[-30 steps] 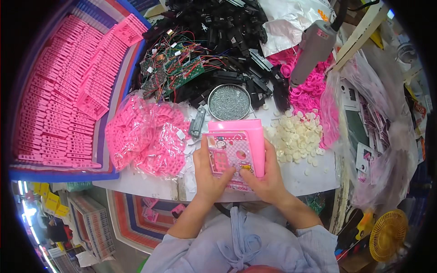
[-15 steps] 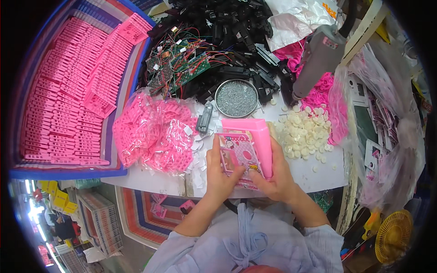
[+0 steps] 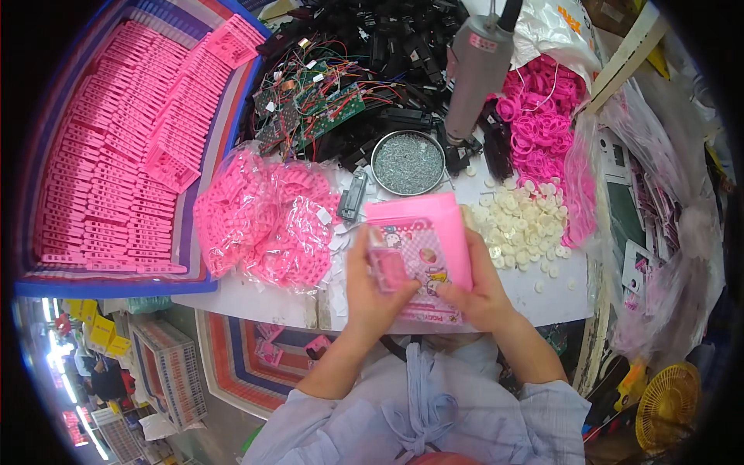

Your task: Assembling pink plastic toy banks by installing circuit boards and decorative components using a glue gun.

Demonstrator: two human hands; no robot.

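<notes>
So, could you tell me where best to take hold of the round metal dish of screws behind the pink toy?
Probably by the rim of the metal dish, pinched from above at its near edge: it sits flat and shallow, filled with loose screws, with black parts crowding its far side. Keep it level.

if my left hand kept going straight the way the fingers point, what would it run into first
Probably the pink rectangular toy case that the left hand already grips with the right hand. Past it, that line leads toward the round metal dish of screws, though depth is unclear.
</notes>
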